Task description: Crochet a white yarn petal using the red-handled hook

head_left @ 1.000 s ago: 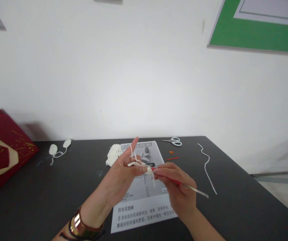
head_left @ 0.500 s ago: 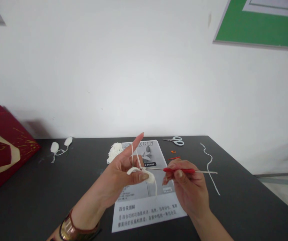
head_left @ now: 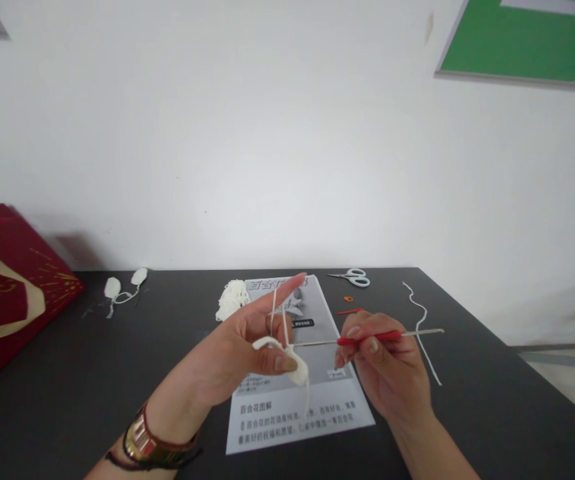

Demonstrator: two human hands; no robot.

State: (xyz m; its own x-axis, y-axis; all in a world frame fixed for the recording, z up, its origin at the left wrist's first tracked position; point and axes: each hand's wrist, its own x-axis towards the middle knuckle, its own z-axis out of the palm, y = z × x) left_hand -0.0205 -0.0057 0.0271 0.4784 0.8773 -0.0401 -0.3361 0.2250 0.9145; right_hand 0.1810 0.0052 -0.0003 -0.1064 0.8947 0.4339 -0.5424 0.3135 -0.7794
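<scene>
My left hand [head_left: 247, 340] pinches a small white crochet piece [head_left: 299, 372] between thumb and fingers, and its index finger points up to the right. White working yarn [head_left: 285, 317] runs over that finger down to the piece, while a loose tail hangs below. Closed around the red grip of a crochet hook [head_left: 392, 336] is my right hand [head_left: 385, 363]. The hook's thin metal shaft reaches left to the top edge of the crochet piece, where its tip meets the yarn. The exact loops there are too small to make out.
A printed pattern sheet [head_left: 312, 427] lies beneath my hands, with a white yarn bundle [head_left: 232, 299] at its upper left. Scissors [head_left: 355, 277], an orange stitch marker [head_left: 348, 299], a red needle [head_left: 349, 311] and a yarn strand [head_left: 425, 320] lie rightward. Leftward are two crocheted pieces [head_left: 113, 288] and a red bag [head_left: 12, 287].
My right hand and the crochet hook have shifted slightly right, the hook now slanting more. My left index finger has tilted further right. The view has moved a little too.
</scene>
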